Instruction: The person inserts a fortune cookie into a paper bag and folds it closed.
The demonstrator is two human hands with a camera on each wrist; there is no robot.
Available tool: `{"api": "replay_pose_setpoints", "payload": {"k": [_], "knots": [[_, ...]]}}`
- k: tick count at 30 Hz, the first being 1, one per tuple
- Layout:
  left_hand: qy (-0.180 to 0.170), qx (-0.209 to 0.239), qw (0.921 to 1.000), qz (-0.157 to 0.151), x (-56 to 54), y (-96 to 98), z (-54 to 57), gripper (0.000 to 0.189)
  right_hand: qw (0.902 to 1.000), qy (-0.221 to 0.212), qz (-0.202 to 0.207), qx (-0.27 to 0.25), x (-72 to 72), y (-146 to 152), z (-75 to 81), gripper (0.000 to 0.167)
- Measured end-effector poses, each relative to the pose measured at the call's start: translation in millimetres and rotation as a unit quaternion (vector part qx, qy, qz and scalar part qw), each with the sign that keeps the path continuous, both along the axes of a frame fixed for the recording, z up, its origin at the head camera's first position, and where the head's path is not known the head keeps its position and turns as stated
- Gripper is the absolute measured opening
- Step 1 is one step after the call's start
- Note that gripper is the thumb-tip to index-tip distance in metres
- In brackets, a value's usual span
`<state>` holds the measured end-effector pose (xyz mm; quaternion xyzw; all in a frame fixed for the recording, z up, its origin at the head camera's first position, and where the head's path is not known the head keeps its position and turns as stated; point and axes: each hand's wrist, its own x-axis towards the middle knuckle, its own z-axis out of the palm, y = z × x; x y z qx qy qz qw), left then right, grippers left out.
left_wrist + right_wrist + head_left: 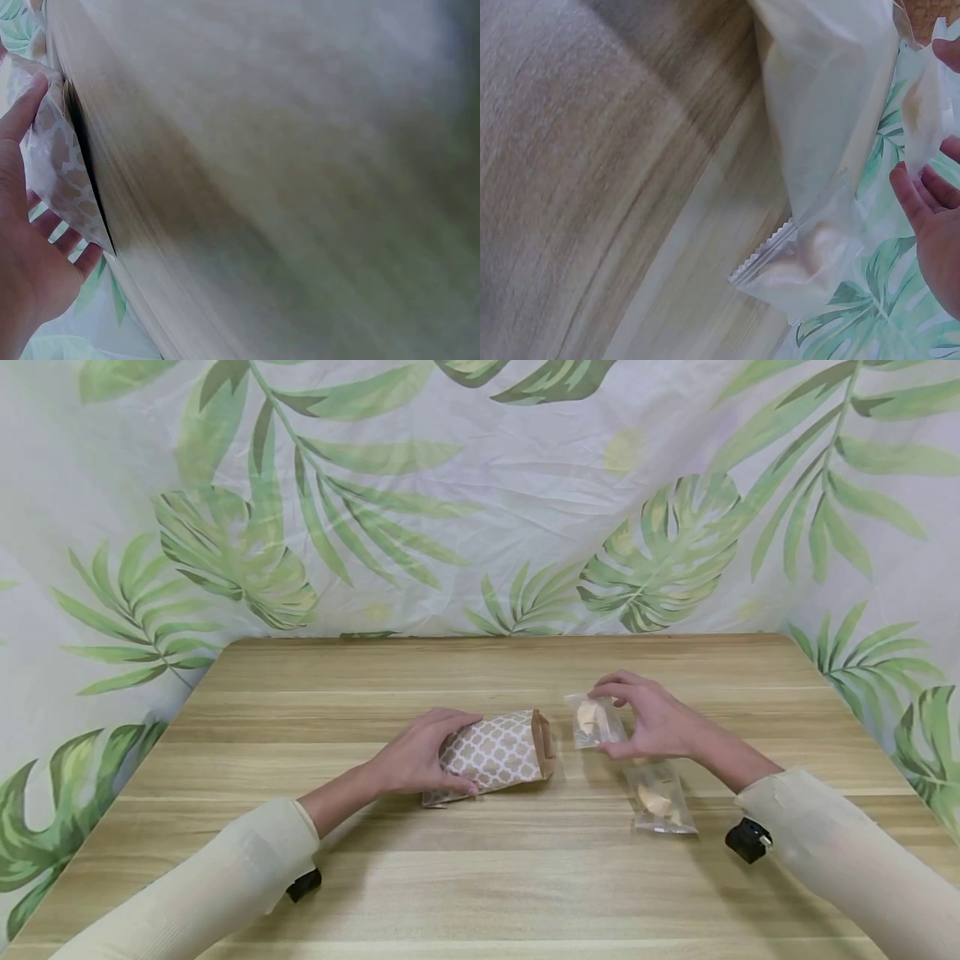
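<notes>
A paper bag (pixel 495 750) with a white lattice print on tan lies on its side, its brown mouth facing right. My left hand (pixel 420 752) grips its closed end, thumb along the near side and fingers over the far side. In the left wrist view, the left hand (pixel 37 247) has the thumb on the printed paper bag (pixel 60 157). Just right of the bag's mouth, my right hand (pixel 656 720) pinches a wrapped fortune cookie (pixel 589 718) in clear film between thumb and fingers. Another wrapped fortune cookie (pixel 658 800) lies below that hand.
The wooden table (pixel 480 877) reaches back to a leaf-printed cloth (pixel 465 527) hanging behind it and at the sides. Small black devices sit under both wrists, the right device (pixel 747 841) close over the table.
</notes>
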<state>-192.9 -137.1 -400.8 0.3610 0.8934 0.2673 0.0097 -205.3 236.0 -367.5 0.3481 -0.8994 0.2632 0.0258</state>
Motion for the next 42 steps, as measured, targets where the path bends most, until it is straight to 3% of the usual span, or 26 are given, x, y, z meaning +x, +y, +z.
{"api": "replay_pose_setpoints", "payload": {"k": [11, 42], "knots": [[-0.008, 0.003, 0.9999, -0.008, -5.0, -0.6, -3.2, 0.102, 0.9997, 0.004, 0.007, -0.022, 0.0, -0.9, -3.1, 0.064], [-0.009, 0.013, 0.9998, -0.012, -4.1, 0.9, -4.2, 0.1, 0.9977, -0.008, 0.017, -0.065, 10.2, -7.2, -3.8, 0.061]]}}
